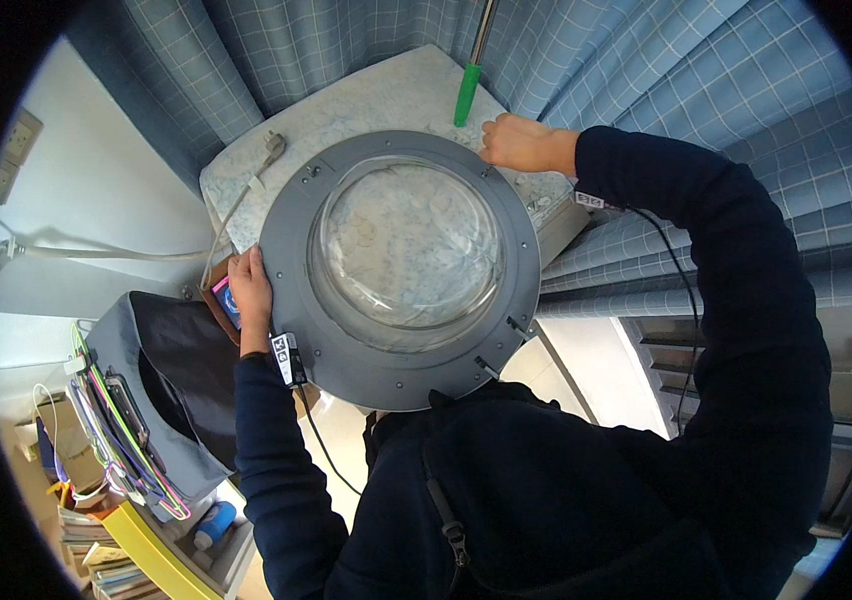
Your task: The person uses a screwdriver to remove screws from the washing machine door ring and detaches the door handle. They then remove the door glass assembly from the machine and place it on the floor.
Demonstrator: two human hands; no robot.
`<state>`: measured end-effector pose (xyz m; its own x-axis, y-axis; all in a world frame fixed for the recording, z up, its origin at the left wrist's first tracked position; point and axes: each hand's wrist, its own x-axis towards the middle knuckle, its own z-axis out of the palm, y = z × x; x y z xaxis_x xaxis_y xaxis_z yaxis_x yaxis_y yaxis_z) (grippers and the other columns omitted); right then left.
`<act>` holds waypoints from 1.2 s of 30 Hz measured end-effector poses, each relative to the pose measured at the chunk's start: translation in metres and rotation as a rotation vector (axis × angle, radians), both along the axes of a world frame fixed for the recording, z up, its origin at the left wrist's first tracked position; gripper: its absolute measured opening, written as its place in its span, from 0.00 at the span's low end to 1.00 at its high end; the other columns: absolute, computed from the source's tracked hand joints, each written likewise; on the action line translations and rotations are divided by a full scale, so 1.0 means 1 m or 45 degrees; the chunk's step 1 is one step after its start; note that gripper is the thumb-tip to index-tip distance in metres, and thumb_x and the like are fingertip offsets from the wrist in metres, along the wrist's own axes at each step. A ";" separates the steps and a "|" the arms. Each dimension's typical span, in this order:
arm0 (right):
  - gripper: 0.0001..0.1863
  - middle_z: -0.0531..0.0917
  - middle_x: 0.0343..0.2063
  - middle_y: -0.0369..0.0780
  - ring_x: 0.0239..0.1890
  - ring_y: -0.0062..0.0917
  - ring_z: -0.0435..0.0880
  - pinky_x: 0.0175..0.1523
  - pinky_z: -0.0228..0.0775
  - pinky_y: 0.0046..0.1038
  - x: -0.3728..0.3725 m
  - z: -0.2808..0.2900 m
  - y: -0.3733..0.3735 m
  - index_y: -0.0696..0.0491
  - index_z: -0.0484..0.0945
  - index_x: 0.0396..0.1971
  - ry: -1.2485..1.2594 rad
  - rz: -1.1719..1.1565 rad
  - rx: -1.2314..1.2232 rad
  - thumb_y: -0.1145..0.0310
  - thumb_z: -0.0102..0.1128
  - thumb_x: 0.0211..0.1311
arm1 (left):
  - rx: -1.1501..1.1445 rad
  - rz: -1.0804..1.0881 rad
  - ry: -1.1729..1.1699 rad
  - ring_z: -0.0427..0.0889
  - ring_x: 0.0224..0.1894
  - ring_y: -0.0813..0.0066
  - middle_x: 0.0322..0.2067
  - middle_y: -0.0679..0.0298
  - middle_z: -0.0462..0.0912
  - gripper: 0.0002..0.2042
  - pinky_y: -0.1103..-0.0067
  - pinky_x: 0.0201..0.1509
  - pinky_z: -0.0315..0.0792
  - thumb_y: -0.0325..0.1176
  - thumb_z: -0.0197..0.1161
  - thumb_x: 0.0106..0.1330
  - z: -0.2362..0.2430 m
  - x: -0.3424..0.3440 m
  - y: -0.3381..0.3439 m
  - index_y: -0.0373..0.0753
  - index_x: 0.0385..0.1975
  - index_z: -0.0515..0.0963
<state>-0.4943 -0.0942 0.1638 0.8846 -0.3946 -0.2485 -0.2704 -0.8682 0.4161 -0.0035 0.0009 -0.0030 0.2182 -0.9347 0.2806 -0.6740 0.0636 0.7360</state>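
Observation:
A grey round frame [286, 300] with a clear domed window [411, 245] and small fittings round it lies over a marbled top [316, 95], its lower edge against my body. My left hand [251, 285] grips the frame's left edge, beside a small brown box with a pink-and-blue item [226, 298]. My right hand [521, 142] has curled fingers at the frame's upper-right edge, near a green-handled metal pole [467, 92]. Small devices with cords are strapped at both wrists.
Checked blue curtains [646, 60] surround the top. A power plug [273, 145] and cable rest at left, near wall sockets [16, 150]. A grey-black bag [181, 380], coloured hangers [106, 410], books [106, 560] and a yellow-edged container [161, 555] fill the lower left.

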 end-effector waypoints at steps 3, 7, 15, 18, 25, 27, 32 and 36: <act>0.06 0.80 0.21 0.41 0.30 0.34 0.82 0.33 0.74 0.33 -0.001 0.013 0.004 0.54 0.77 0.24 0.186 -0.080 0.167 0.68 0.56 0.49 | -0.002 0.011 0.011 0.73 0.35 0.64 0.30 0.55 0.75 0.14 0.75 0.44 0.68 0.39 0.54 0.70 -0.001 0.001 0.000 0.34 0.40 0.81; 0.10 0.82 0.24 0.44 0.33 0.38 0.82 0.35 0.73 0.37 0.004 0.014 -0.002 0.54 0.79 0.25 0.197 -0.388 0.282 0.62 0.60 0.51 | -0.021 -0.009 0.011 0.73 0.35 0.65 0.31 0.57 0.75 0.15 0.75 0.44 0.68 0.39 0.54 0.70 -0.002 0.001 -0.001 0.34 0.40 0.81; 0.15 0.81 0.20 0.46 0.25 0.36 0.82 0.31 0.70 0.37 -0.001 0.001 -0.024 0.58 0.82 0.24 -0.137 -1.503 0.856 0.60 0.62 0.53 | 0.083 -0.012 -0.019 0.74 0.37 0.64 0.33 0.55 0.76 0.16 0.74 0.45 0.69 0.40 0.53 0.70 -0.002 0.004 -0.001 0.33 0.41 0.80; 0.16 0.80 0.18 0.44 0.22 0.30 0.80 0.28 0.69 0.34 -0.003 0.001 -0.028 0.59 0.81 0.23 -0.161 -1.449 1.035 0.59 0.62 0.51 | 0.081 0.028 -0.026 0.74 0.37 0.63 0.34 0.54 0.76 0.16 0.73 0.45 0.69 0.40 0.53 0.70 -0.002 0.003 -0.003 0.33 0.41 0.80; 0.07 0.83 0.20 0.43 0.30 0.39 0.84 0.32 0.74 0.39 0.005 -0.007 -0.005 0.54 0.81 0.20 -0.175 -0.499 0.189 0.67 0.61 0.49 | 0.043 -0.002 0.001 0.75 0.38 0.61 0.33 0.53 0.77 0.15 0.72 0.45 0.69 0.39 0.53 0.69 0.001 0.001 0.000 0.33 0.40 0.80; 0.07 0.83 0.20 0.42 0.31 0.37 0.84 0.32 0.75 0.38 0.005 -0.003 0.000 0.53 0.81 0.19 -0.039 -0.167 0.048 0.66 0.62 0.47 | 0.046 0.011 0.003 0.75 0.38 0.61 0.33 0.53 0.77 0.15 0.72 0.45 0.68 0.39 0.53 0.70 0.002 0.000 0.001 0.33 0.40 0.80; 0.11 0.83 0.22 0.42 0.32 0.38 0.84 0.34 0.74 0.38 0.005 0.010 -0.001 0.53 0.82 0.21 0.109 -0.271 0.206 0.60 0.63 0.48 | 0.110 0.024 0.010 0.75 0.39 0.61 0.34 0.53 0.77 0.16 0.72 0.47 0.68 0.40 0.52 0.70 0.007 0.000 0.001 0.33 0.41 0.80; 0.15 0.83 0.25 0.46 0.34 0.42 0.83 0.37 0.74 0.41 0.003 0.012 -0.001 0.55 0.82 0.24 0.013 -0.651 0.315 0.57 0.63 0.52 | 0.142 0.012 -0.043 0.75 0.40 0.60 0.36 0.52 0.77 0.16 0.72 0.48 0.68 0.40 0.52 0.70 0.009 0.001 0.001 0.33 0.42 0.80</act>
